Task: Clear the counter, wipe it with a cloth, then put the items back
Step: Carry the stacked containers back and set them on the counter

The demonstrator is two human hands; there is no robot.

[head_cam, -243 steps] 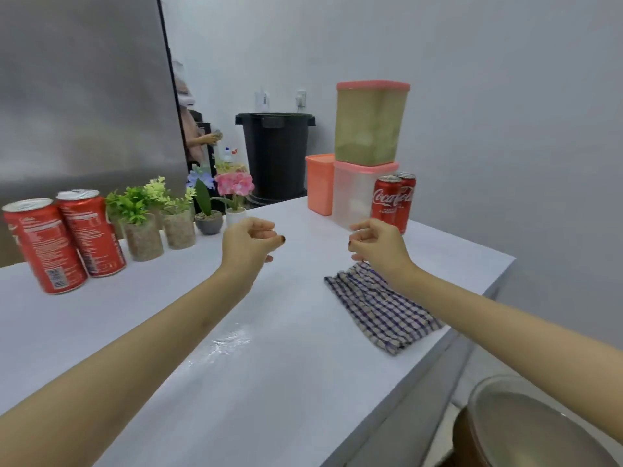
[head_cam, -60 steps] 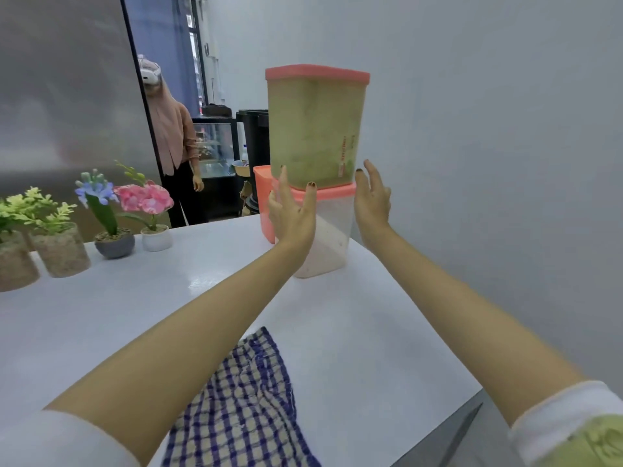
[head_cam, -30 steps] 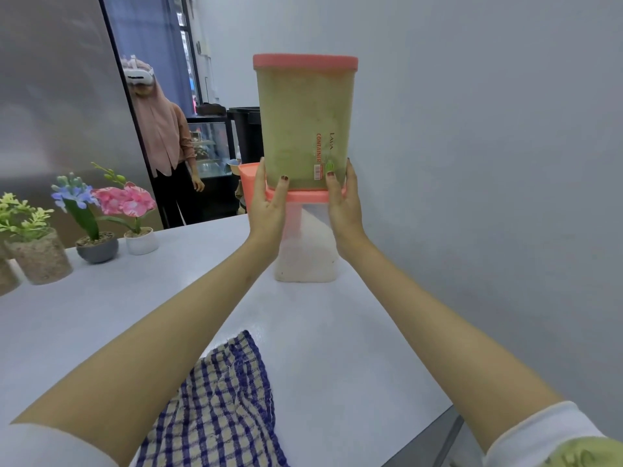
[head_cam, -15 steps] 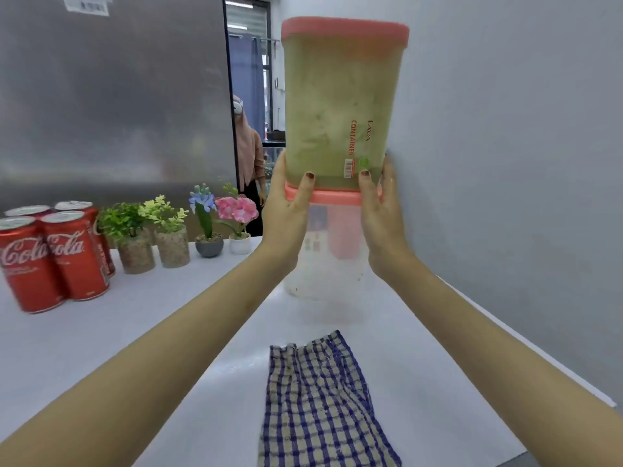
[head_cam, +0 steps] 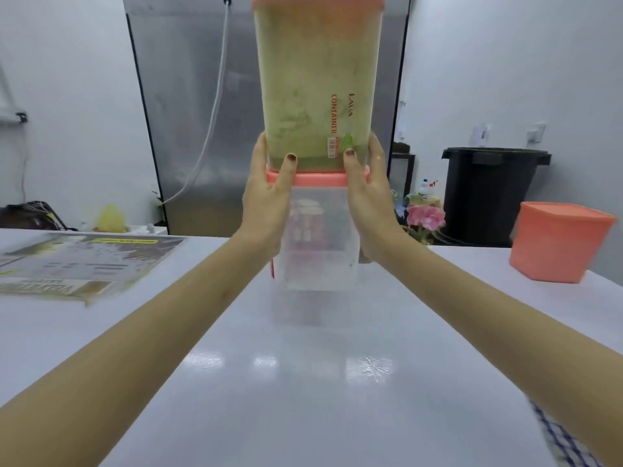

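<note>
2 stacked containers stand upright in the middle of the view, held between both hands. The lower one is a clear container (head_cam: 317, 251) with a pink lid, and on that lid sits a taller green container (head_cam: 317, 85), also with a pink lid, its label reading "LAVA CONTAINER". The left hand (head_cam: 266, 203) grips the left side of the stack and the right hand (head_cam: 371, 203) grips the right side. Each palm lies flat against the clear container, with the fingers curled round behind and the thumb tip resting on the base of the green one. The bottom of the clear container is at or just above the white table (head_cam: 303, 382); I cannot tell whether they touch.

On the table, an orange tub (head_cam: 559, 244) stands far right, a printed sheet (head_cam: 77, 261) lies far left, and a corner of a checked cloth (head_cam: 566, 439) shows at the lower right edge. Behind are pink flowers (head_cam: 424, 217), a black bin (head_cam: 488, 193) and a metal panel (head_cam: 195, 112) with a white cable (head_cam: 215, 106) hanging down it.
</note>
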